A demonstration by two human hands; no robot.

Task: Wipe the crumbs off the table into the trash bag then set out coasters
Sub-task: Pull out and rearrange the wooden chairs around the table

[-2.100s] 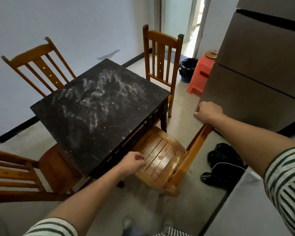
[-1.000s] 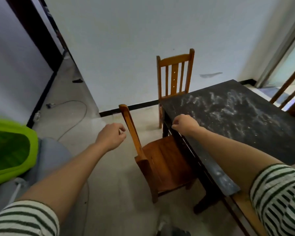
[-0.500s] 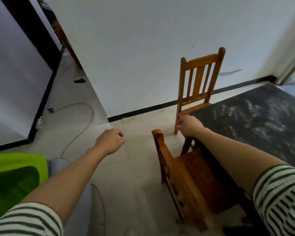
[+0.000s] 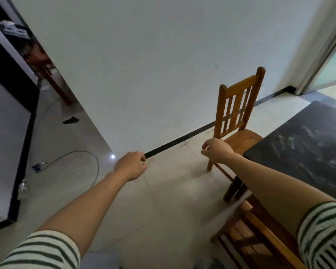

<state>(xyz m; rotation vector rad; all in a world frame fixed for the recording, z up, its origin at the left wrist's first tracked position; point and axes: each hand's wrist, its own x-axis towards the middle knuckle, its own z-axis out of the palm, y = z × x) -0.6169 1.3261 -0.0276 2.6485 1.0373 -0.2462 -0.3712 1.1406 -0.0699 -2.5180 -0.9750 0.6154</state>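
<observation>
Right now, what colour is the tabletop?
The tabletop is black, streaked with whitish crumbs. The head view, the only one, shows it at the right.

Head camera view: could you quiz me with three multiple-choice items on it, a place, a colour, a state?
1. Where does the upright wooden chair stand? A between the white wall and the table; B in the doorway; C upside down.
2. What colour are the sleeves? A plain red; B plain black; C dark stripes on white.
3. How is the table top? A wiped clean; B streaked with pale crumbs; C under a cloth.
1 A, back toward the wall, seat by the table corner. 2 C, stripes show on both arms. 3 B, pale streaks cover the black top.
</observation>
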